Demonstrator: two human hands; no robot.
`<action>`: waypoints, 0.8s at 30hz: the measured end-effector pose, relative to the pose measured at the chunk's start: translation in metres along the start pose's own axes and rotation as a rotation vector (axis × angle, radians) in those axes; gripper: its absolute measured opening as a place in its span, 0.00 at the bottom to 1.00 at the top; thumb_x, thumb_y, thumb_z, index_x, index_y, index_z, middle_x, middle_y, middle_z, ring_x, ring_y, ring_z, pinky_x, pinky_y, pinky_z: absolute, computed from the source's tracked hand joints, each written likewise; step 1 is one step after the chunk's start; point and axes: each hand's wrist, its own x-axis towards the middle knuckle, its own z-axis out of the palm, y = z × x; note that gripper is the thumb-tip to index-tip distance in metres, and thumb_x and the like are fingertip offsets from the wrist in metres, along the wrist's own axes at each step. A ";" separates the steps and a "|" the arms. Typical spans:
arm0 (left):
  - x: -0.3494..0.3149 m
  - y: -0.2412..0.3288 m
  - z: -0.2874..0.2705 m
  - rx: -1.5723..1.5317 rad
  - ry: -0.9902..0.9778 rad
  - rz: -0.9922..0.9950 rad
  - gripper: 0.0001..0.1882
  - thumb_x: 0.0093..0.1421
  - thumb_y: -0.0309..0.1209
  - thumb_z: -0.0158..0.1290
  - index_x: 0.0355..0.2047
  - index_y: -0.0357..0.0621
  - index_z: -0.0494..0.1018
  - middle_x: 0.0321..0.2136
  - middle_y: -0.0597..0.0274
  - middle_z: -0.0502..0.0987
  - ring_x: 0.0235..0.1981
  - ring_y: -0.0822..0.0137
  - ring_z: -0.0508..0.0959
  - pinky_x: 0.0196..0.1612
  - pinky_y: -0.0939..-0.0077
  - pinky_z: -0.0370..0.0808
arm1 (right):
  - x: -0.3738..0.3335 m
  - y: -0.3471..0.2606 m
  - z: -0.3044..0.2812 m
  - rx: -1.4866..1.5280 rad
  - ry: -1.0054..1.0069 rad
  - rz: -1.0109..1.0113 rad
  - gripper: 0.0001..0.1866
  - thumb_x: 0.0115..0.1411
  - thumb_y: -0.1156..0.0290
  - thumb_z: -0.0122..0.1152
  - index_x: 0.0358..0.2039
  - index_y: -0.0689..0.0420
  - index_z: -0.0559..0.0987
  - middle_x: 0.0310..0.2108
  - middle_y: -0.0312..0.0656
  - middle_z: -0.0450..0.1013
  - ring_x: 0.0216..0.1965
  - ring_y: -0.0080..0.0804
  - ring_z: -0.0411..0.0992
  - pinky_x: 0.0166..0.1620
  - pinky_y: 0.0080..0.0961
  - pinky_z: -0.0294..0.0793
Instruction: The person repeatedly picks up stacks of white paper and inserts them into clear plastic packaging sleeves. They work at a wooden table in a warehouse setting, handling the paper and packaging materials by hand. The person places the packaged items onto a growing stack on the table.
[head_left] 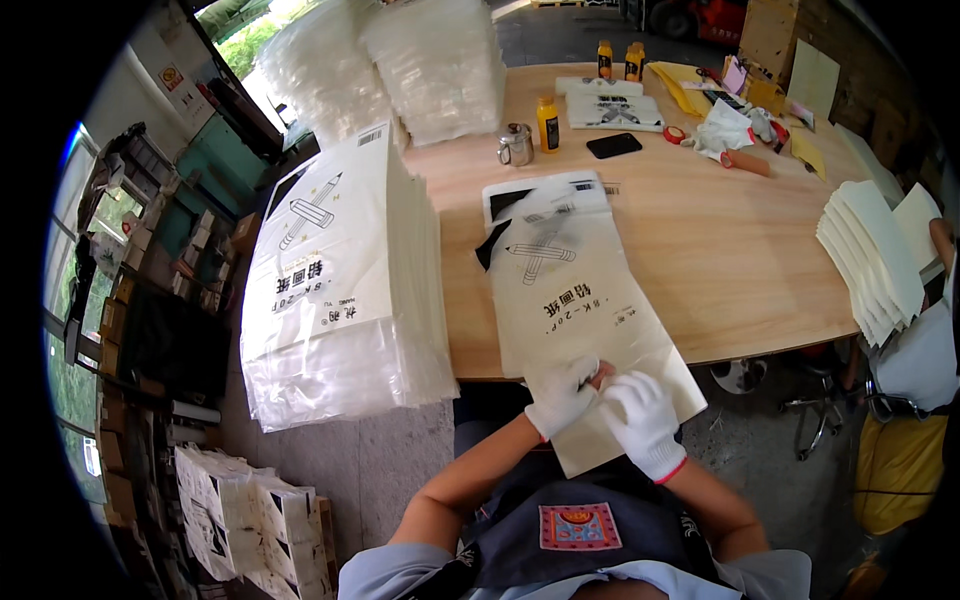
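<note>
A clear printed plastic bag with a stack of cream paper sheets in it [570, 310] lies on the wooden table [740, 270] and hangs over its near edge. My left hand [562, 395] and my right hand [643, 420], both in white gloves, pinch the open near end of that bag, fingers close together. To the left a tall pile of filled bags [335, 290] rests against the table's left side.
Heaps of empty clear bags [400, 60] stand at the far left. Yellow bottles [547, 122], a metal cup [516, 143], a black phone [613, 145] and a red tape roll [674, 134] lie farther back. At the right a person holds a stack of cream paper [875, 260].
</note>
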 end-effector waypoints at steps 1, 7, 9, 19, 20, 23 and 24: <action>-0.009 0.001 0.003 0.035 -0.031 0.037 0.13 0.46 0.21 0.52 0.34 0.47 0.74 0.27 0.58 0.77 0.26 0.58 0.77 0.28 0.70 0.73 | -0.003 0.004 0.001 -0.109 0.087 0.039 0.19 0.48 0.67 0.61 0.42 0.55 0.74 0.45 0.46 0.69 0.50 0.44 0.66 0.55 0.40 0.61; -0.054 -0.054 0.021 0.537 0.042 0.250 0.09 0.44 0.26 0.57 0.27 0.51 0.73 0.24 0.60 0.72 0.30 0.55 0.73 0.32 0.62 0.69 | 0.010 0.081 0.003 -0.467 -0.219 0.534 0.17 0.54 0.63 0.52 0.45 0.52 0.72 0.25 0.44 0.75 0.25 0.44 0.74 0.28 0.38 0.73; -0.053 -0.089 -0.005 0.533 0.280 -0.049 0.08 0.43 0.26 0.56 0.26 0.48 0.72 0.22 0.60 0.70 0.27 0.54 0.71 0.33 0.59 0.68 | 0.002 0.098 0.008 -0.531 -0.049 0.348 0.15 0.54 0.62 0.52 0.41 0.53 0.73 0.16 0.40 0.73 0.16 0.41 0.73 0.21 0.37 0.70; -0.181 0.009 -0.045 -0.394 0.343 -0.666 0.08 0.57 0.30 0.56 0.28 0.41 0.69 0.23 0.72 0.68 0.24 0.79 0.66 0.27 0.83 0.64 | -0.075 -0.003 -0.045 -0.476 -0.467 0.041 0.08 0.48 0.64 0.52 0.17 0.53 0.70 0.13 0.39 0.68 0.14 0.32 0.69 0.17 0.33 0.67; -0.194 0.016 -0.046 -0.519 0.282 -0.744 0.07 0.58 0.30 0.56 0.28 0.41 0.69 0.23 0.72 0.69 0.24 0.79 0.66 0.28 0.83 0.65 | -0.089 -0.010 -0.050 -0.503 -0.534 0.008 0.09 0.48 0.64 0.52 0.16 0.53 0.70 0.12 0.39 0.67 0.14 0.31 0.69 0.16 0.33 0.67; -0.211 0.013 -0.063 -0.348 -0.125 -0.640 0.06 0.56 0.27 0.56 0.28 0.41 0.69 0.23 0.66 0.69 0.26 0.76 0.69 0.30 0.80 0.67 | -0.133 -0.011 -0.033 -0.362 -0.537 0.033 0.11 0.50 0.63 0.53 0.15 0.53 0.70 0.10 0.39 0.67 0.11 0.32 0.68 0.15 0.35 0.67; -0.205 0.016 -0.068 -0.292 -0.204 -0.634 0.06 0.55 0.27 0.57 0.28 0.40 0.69 0.23 0.63 0.69 0.25 0.72 0.70 0.30 0.78 0.68 | -0.129 -0.010 -0.033 -0.240 -0.476 0.010 0.11 0.51 0.63 0.53 0.16 0.52 0.70 0.10 0.39 0.67 0.11 0.33 0.68 0.15 0.34 0.67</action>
